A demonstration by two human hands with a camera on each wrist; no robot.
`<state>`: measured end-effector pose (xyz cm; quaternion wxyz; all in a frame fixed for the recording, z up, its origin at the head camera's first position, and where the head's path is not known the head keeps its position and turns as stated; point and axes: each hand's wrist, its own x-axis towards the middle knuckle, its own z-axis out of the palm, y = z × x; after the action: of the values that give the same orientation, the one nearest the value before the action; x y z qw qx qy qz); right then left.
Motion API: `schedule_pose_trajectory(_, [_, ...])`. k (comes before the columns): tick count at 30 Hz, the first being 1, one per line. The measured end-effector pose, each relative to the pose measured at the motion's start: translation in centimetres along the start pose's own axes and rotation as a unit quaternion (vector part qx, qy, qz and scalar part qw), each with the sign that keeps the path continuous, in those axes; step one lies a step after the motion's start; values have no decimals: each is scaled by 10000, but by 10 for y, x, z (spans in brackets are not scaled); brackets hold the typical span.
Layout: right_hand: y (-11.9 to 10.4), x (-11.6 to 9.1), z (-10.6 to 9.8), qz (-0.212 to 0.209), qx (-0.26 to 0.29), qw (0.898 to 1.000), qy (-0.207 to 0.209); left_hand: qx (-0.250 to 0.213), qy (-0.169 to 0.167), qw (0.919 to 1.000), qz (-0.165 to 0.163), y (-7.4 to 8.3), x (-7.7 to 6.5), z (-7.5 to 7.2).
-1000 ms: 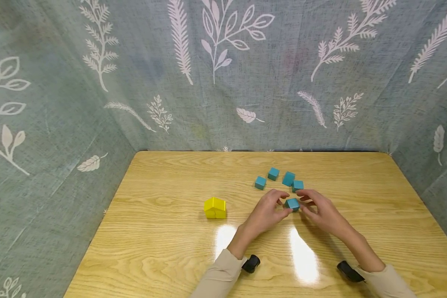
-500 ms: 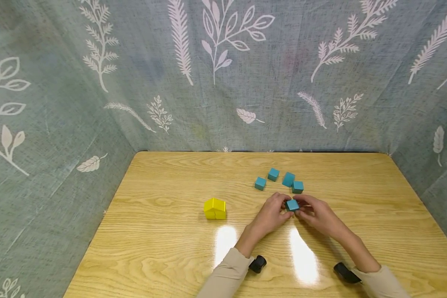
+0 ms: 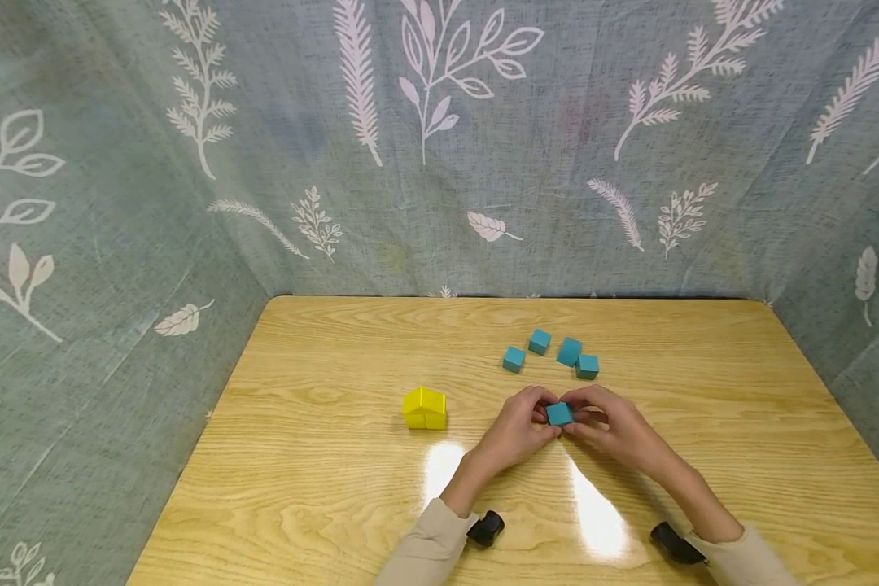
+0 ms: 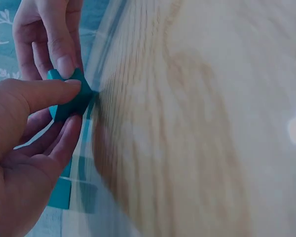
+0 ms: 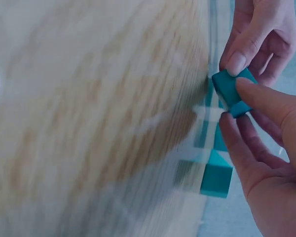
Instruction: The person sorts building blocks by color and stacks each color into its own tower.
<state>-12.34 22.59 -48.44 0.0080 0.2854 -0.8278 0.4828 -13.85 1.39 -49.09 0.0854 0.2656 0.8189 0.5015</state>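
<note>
A small teal block is between the fingertips of both hands, low over the wooden table. My left hand pinches it from the left, and in the left wrist view its thumb lies across the block. From the right, my right hand grips the same block, its thumb on the near face of the block in the right wrist view. The fingers cover parts of its shape. Just beyond the hands lie more teal blocks, the nearest being a cube.
A tilted teal block touches the nearest cube. Two more teal cubes sit farther left, one at the back and one in front. A yellow house-shaped block group stands left of the hands. Patterned cloth hangs behind the table.
Both hands have closed in on the teal block, which was between loosely placed fingers. It has moved left and slightly toward me with them. The other blocks stay put.
</note>
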Motion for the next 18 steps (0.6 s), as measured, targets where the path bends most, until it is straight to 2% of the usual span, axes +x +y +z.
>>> schedule_pose_trajectory(4, [-1, 1, 4, -64, 32, 10000, 10, -329, -69, 9994, -89, -3, -6, -4])
schedule_pose_trajectory(6, [-3, 2, 7, -161, 21, 9999, 3, -337, -99, 9993, -126, -3, -9, -6])
schedule_pose_trajectory(12, [-11, 5, 13, -459, -242, 9986, -142, 30, -119, 9999, -50, -5, -16, -13])
schedule_pose_trajectory(18, [-17, 9, 17, -321, -665, 9965, -382, 308, -99, 9994, -115, -8, -21, -19])
